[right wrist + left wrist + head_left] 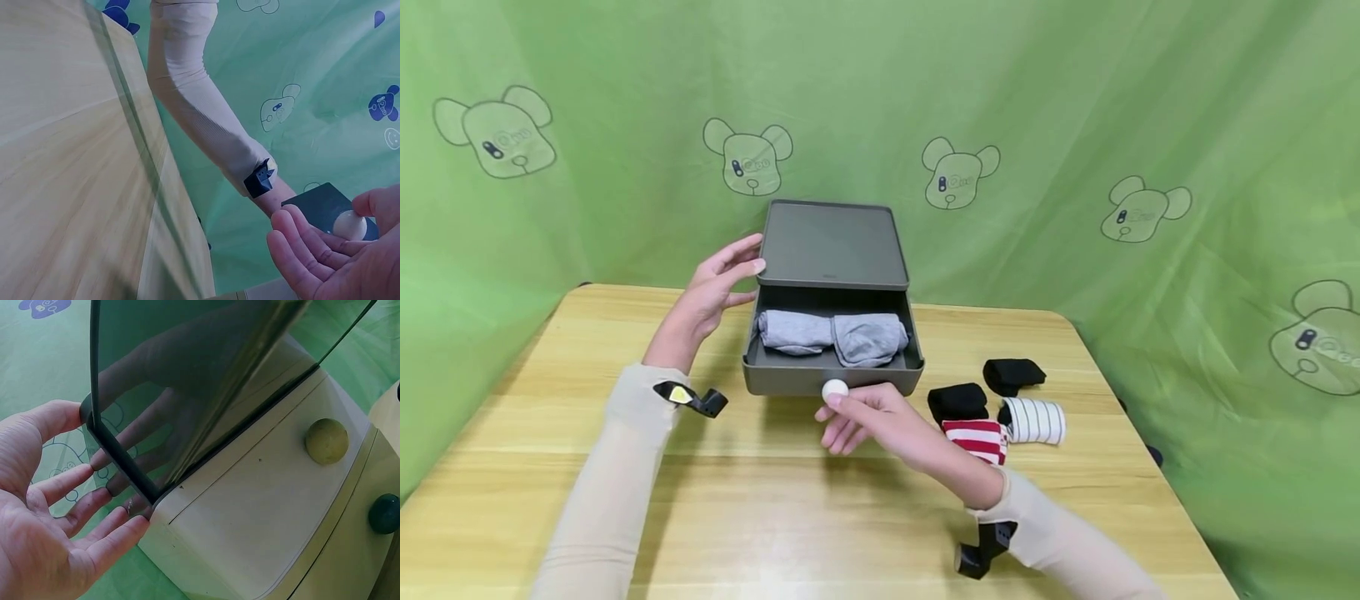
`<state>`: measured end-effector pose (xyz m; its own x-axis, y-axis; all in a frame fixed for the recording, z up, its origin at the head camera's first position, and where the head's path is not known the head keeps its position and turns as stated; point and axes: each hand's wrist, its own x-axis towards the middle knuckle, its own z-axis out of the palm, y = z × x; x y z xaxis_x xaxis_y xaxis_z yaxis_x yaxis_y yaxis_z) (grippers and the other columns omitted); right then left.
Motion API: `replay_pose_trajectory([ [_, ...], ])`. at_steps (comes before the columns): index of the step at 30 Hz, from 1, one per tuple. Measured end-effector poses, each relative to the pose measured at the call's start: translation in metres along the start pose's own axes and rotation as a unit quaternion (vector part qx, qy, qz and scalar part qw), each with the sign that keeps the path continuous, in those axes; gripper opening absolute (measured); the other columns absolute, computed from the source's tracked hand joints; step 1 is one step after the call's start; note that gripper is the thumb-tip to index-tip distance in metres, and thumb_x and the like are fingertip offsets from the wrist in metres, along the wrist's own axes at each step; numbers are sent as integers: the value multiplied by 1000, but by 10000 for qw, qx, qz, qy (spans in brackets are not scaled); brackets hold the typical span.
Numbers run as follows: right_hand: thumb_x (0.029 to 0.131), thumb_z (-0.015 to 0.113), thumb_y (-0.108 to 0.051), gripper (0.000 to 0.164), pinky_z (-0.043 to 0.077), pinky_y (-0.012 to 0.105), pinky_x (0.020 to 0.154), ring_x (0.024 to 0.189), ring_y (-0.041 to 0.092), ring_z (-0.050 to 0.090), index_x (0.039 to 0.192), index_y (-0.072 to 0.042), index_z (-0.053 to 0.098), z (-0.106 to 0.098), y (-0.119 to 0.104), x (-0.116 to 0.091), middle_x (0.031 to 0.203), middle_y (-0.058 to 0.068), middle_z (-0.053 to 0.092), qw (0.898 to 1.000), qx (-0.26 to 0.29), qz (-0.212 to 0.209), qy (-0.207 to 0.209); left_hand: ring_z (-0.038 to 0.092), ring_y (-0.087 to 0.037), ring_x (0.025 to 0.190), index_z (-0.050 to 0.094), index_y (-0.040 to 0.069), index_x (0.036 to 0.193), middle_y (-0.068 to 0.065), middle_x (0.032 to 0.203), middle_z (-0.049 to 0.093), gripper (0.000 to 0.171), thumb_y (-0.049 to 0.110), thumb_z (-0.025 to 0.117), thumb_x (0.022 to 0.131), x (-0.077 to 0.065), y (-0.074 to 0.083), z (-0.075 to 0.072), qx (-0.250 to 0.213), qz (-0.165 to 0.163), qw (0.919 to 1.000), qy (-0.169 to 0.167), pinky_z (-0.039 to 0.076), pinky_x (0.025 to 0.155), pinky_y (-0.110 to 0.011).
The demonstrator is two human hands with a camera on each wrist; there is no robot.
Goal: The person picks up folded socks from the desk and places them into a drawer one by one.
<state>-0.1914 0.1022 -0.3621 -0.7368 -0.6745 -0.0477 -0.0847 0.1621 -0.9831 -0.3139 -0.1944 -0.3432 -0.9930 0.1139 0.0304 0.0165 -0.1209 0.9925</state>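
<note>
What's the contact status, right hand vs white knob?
Touching. The right wrist view shows the right hand with its thumb tip against the white knob.

Creased green fabric backdrop behind and at both sides, printed with outlined bear heads. Counter: pale wood-grain top, rounded far corners.

- Looks like a curtained recording booth.
- Creased green cloth, printed with bear heads, hangs behind and to both sides of a wood-grain tabletop.
- Two small black wrist-worn cameras in view.
</note>
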Motion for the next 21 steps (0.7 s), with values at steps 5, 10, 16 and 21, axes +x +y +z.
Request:
replay_pose_trajectory([
  [5, 107, 51, -25, 40, 63, 54, 77, 76, 19, 73, 111, 9, 71, 1, -4, 0, 93, 29, 74, 10000, -42, 11, 58, 38, -23, 145, 37, 21, 159, -10, 165, 31, 62, 23, 61, 102, 0, 1, 0, 26, 11, 10000, 13, 39, 120, -54],
  [10, 106, 53, -26, 39, 63, 56, 78, 72, 18, 72, 108, 7, 72, 0, -7, 7, 89, 24, 75, 9992, -144, 83, 369, 37, -24, 146, 37, 22, 158, -10, 165, 31, 63, 24, 63, 101, -1, 2, -1, 37, 4, 10000, 29, 39, 121, -53],
  [16, 105, 54, -28, 40, 64, 54, 76, 68, 18, 71, 105, 8, 72, -3, -7, 24, 84, 18, 76, 9981, -64, 123, 603, 36, -25, 147, 37, 23, 159, -9, 165, 31, 63, 25, 63, 101, -2, -2, -2, 66, -55, 10000, 44, 38, 121, -55],
  [21, 104, 55, -29, 40, 64, 51, 75, 67, 16, 71, 103, 7, 73, -5, -8, 36, 79, 12, 76, 9974, -56, 191, 686, 35, -26, 149, 38, 24, 158, -9, 165, 31, 63, 27, 64, 101, -1, -1, -1, 103, 0, 9999, 47, 36, 121, -57],
])
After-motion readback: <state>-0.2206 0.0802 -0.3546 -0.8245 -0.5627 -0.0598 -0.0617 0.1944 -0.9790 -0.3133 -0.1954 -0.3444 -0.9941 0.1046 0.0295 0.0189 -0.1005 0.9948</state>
